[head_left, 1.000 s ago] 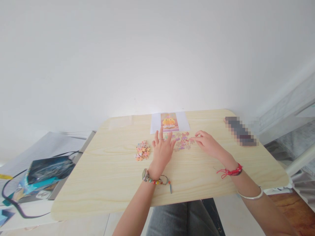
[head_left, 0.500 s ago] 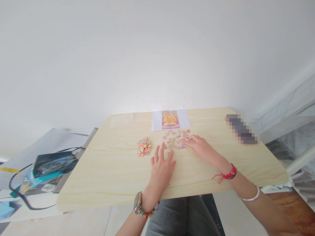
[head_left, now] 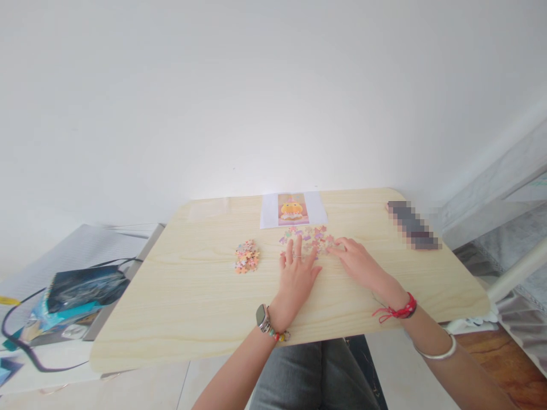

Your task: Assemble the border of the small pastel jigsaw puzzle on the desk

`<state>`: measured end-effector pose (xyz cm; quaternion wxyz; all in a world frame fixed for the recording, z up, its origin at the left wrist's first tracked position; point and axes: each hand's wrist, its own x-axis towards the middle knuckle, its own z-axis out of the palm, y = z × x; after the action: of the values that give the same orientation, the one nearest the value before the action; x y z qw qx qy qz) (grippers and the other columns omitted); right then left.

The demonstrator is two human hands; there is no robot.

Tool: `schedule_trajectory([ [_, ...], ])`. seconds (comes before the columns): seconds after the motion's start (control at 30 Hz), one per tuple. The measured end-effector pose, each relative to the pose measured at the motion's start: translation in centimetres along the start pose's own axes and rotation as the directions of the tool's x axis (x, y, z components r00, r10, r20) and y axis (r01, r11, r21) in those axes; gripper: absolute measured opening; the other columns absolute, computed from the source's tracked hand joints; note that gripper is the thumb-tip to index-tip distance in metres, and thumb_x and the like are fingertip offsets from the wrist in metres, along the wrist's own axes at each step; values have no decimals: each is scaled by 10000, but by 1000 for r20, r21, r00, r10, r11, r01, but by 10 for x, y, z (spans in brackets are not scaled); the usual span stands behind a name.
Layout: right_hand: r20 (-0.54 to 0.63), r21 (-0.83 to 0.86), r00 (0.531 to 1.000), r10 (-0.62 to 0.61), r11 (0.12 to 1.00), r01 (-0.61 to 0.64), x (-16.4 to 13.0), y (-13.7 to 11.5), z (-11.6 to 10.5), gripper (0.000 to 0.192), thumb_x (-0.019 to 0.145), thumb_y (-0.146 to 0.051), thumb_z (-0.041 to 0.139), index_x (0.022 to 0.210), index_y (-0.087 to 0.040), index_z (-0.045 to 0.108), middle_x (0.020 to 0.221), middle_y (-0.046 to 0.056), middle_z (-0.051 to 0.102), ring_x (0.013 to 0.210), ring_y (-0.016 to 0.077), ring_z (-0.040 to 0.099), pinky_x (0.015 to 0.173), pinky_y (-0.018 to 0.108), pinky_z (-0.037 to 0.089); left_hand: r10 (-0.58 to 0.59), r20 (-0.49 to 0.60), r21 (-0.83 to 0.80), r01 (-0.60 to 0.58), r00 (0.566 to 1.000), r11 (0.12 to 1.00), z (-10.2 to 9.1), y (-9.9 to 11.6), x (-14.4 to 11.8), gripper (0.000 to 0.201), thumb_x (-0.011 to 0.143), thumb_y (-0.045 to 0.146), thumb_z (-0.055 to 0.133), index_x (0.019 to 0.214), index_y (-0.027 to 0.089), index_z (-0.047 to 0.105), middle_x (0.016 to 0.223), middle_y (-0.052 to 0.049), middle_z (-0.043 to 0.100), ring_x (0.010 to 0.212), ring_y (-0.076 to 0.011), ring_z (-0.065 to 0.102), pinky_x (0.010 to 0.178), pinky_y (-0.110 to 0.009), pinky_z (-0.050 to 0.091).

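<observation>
Loose jigsaw puzzle pieces (head_left: 319, 232) lie spread in front of a printed picture sheet (head_left: 317, 206) that shows a yellow cartoon figure. Over the near side of this spread, my left hand (head_left: 299, 279) is open, its fingers apart and covering some pieces. My right hand (head_left: 361, 265) is at the right edge of the spread, thumb and fingertips drawn together on a puzzle piece (head_left: 334, 249), which is partly hidden. A heaped pile of puzzle pieces (head_left: 247, 256) sits to the left of my left hand.
The pale wooden table (head_left: 179, 307) stands against a white wall (head_left: 256, 97). A blurred-out dark phone-like object (head_left: 412, 225) lies at the far right. A clear flat sheet (head_left: 209, 209) is at the back left. Bags and papers (head_left: 83, 287) are beside the table on the left.
My left hand has moved right, over the near part of the spread pieces. My right hand has shifted slightly right, toward the edge of the spread. The view has moved a little.
</observation>
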<state>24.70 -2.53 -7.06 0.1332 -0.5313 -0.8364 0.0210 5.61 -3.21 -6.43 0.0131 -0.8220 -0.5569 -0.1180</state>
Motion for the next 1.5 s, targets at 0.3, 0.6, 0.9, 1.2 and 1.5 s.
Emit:
schedule_trajectory([
  [0.3, -33, 8, 997, 71, 997, -71, 4, 10, -5, 504, 800, -35, 364, 1243, -236, 499, 1097, 104, 517, 974, 206, 497, 828, 336, 403, -12, -5, 6, 12, 1000, 1000, -3, -3, -9, 454, 785, 371, 578, 1228, 342, 483, 1423, -116, 304, 1284, -332, 297, 914, -497, 403],
  [0.6, 42, -73, 996, 74, 995, -70, 43, 14, -12, 367, 839, -84, 374, 1118, -207, 580, 1074, 111, 498, 992, 211, 466, 821, 315, 368, -91, -43, 109, 95, 995, 989, -15, -24, -36, 407, 821, 370, 524, 1222, 302, 500, 1414, -144, 306, 1274, -341, 307, 871, -500, 429],
  [0.9, 38, -137, 991, 132, 983, -126, 34, 17, -9, 335, 821, -51, 372, 981, -196, 628, 1012, 101, 525, 927, 206, 484, 797, 313, 353, -125, -56, 112, 130, 991, 985, -11, -34, -65, 440, 834, 365, 503, 1268, 348, 438, 1424, -128, 283, 1290, -316, 281, 864, -483, 436],
  [1.2, -30, -51, 996, -79, 996, 78, 40, -2, -6, 370, 821, -77, 401, 1094, -219, 606, 1105, 103, 536, 948, 213, 505, 814, 334, 388, -117, -41, 85, 120, 992, 989, -10, -31, -66, 503, 822, 362, 527, 1305, 335, 390, 1412, -142, 294, 1274, -326, 297, 861, -483, 438],
  [1.5, -7, -42, 985, -171, 984, 171, 45, -43, 0, 412, 822, -62, 407, 1151, -245, 573, 1085, 103, 543, 969, 232, 495, 896, 427, 338, -101, -68, 80, 107, 993, 991, -8, -33, -65, 501, 810, 377, 540, 1291, 318, 413, 1402, -151, 308, 1262, -338, 314, 848, -489, 447],
])
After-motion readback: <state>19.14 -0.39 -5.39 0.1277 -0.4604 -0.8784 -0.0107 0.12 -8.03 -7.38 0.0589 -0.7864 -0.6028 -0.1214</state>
